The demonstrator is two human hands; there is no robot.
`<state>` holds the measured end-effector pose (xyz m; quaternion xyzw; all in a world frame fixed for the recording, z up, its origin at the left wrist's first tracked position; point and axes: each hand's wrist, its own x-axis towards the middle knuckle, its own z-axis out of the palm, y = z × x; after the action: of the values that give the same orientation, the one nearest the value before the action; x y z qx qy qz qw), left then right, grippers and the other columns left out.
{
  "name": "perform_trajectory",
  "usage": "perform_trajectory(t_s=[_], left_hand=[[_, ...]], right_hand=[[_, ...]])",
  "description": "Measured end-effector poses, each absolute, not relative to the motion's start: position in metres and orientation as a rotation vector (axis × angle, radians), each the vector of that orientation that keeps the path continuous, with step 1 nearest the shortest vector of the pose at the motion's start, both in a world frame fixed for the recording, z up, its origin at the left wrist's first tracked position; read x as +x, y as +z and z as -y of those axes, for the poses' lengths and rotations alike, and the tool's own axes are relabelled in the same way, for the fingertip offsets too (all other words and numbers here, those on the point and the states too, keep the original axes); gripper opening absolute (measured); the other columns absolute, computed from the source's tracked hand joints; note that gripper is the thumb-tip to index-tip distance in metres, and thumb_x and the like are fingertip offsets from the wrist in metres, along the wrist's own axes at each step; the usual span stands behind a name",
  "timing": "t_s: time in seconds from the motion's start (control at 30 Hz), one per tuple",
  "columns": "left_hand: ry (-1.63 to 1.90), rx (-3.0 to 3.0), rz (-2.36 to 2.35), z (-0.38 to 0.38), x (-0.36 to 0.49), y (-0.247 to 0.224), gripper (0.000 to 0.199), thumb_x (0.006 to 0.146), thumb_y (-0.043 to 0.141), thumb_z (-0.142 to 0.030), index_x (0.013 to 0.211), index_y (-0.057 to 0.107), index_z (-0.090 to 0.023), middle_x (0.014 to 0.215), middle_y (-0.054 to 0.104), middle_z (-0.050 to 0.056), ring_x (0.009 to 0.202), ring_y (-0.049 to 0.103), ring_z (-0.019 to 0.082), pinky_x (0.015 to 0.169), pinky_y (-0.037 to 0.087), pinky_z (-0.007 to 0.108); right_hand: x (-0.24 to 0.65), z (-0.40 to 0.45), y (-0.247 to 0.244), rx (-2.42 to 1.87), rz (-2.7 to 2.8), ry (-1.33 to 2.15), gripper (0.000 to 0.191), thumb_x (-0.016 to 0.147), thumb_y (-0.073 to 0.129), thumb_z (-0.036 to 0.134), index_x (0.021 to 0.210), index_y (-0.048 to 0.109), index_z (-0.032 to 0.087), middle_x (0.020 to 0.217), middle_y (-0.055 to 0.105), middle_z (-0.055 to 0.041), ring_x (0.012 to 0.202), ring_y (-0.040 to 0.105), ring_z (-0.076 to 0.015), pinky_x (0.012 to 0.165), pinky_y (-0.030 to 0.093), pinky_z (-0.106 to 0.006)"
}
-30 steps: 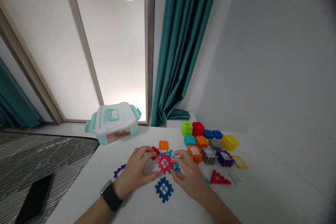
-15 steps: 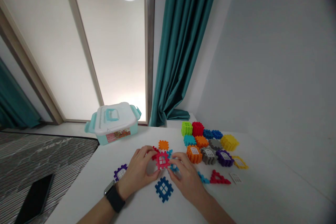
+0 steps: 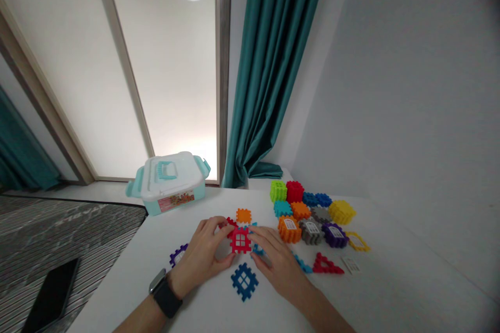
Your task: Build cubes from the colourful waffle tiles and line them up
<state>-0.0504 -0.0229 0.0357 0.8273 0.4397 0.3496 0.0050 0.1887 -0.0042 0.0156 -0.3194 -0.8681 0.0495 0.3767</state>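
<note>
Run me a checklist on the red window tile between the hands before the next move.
1. Right hand on the red window tile: ok, fingers touch its right edge.
2. Left hand on the tile: cannot tell, fingertips sit at its upper left beside a crimson piece.
3. Tile's link to the small blue pieces: cannot tell, the right hand's fingers hide it.
4. Blue window tile apart from both hands: ok, flat on the table.
5. Orange tile beyond the hands: ok, flat, untouched.
</note>
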Motion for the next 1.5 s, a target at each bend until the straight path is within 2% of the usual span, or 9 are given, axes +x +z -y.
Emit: perform_trajectory(t_s=[0.23,0.9,1.1,1.23,1.5], left_hand=[[1.063,2.564,-1.334,0.0244,-0.0478,0.0354,0.055,0.074,0.075,-0.017,0.125,0.059,-0.025,0.121,0.061,0.01,0.109,0.06,0.028,0.094,0.054,0.044],[1.099,2.51,-1.314,0.0229,-0.0486,0.0321,0.057,0.075,0.077,-0.017,0.127,0.057,-0.026,0.122,0.06,0.009,0.109,0.06,0.027,0.093,0.052,0.042],[1.131,2.442,-1.254,0.0226,-0.0489,0.0331,0.055,0.076,0.075,-0.016,0.128,0.057,-0.026,0.122,0.06,0.009,0.111,0.06,0.026,0.094,0.052,0.039],[1.136,2.413,-1.234,0.0225,-0.0493,0.0334,0.053,0.076,0.074,-0.016,0.126,0.058,-0.025,0.122,0.059,0.009,0.112,0.06,0.025,0.095,0.052,0.039],[1.111,2.239,-1.083,0.0194,-0.0484,0.0289,0.043,0.082,0.071,-0.017,0.122,0.056,-0.023,0.122,0.058,0.009,0.116,0.056,0.025,0.1,0.048,0.041]], right_hand=[[0.1896,0.0051,0.0161,-0.807,2.244,0.185,0.032,0.095,0.054,0.015,0.125,0.059,0.026,0.135,0.063,-0.0083,0.126,0.058,-0.024,0.106,0.052,-0.048],[0.189,0.004,0.0167,-0.785,2.218,0.22,0.037,0.091,0.055,0.011,0.124,0.06,0.027,0.131,0.066,-0.0084,0.121,0.061,-0.024,0.104,0.053,-0.046],[0.1904,0.0046,0.0188,-0.78,2.228,0.199,0.027,0.095,0.055,0.015,0.12,0.058,0.026,0.134,0.064,-0.0088,0.123,0.06,-0.0238,0.103,0.053,-0.046],[0.1905,0.0047,0.0197,-0.761,2.209,0.118,0.019,0.097,0.055,0.017,0.112,0.06,0.025,0.129,0.066,-0.0092,0.118,0.063,-0.0243,0.099,0.055,-0.046],[0.1946,0.0036,0.024,-0.633,2.258,-0.05,0.017,0.098,0.056,0.014,0.111,0.063,0.024,0.116,0.072,-0.0079,0.106,0.066,-0.0233,0.092,0.056,-0.044]])
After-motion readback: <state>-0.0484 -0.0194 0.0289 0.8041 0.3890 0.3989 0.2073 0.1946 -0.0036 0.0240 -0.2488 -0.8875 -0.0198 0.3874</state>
